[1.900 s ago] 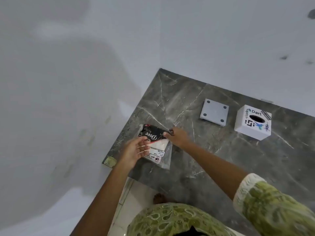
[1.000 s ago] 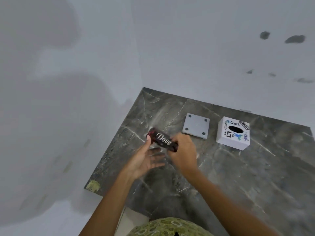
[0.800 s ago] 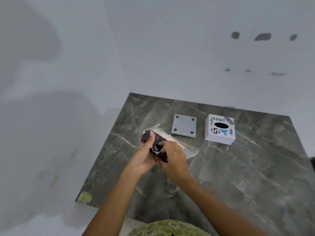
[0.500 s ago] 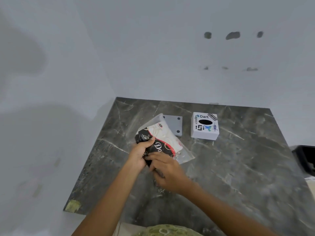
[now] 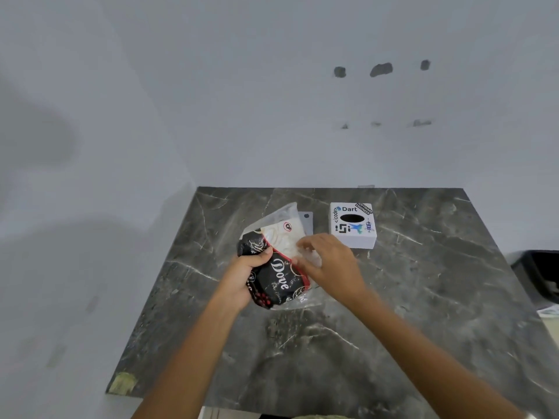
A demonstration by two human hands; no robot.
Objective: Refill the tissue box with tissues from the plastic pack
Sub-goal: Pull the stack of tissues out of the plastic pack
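Observation:
A black, white and red plastic tissue pack point(image 5: 279, 269) marked "Dove" is held up over the middle of the dark marble table point(image 5: 393, 313). My left hand point(image 5: 243, 278) grips its black lower left side. On the pack's clear right side rests my right hand point(image 5: 331, 266), fingers pinching the plastic over the white tissues. The white cube tissue box point(image 5: 352, 223), with stickers and a dark oval slot on top, stands just behind my right hand, apart from the pack.
A grey square plate point(image 5: 307, 222) lies flat behind the pack, mostly hidden by it. White walls close the table at the back and left. A black object point(image 5: 540, 275) sits beyond the table's right edge.
Both hands picked the pack up off the table, turned it and raised it toward the middle. The view swung, bringing the box closer to the hands.

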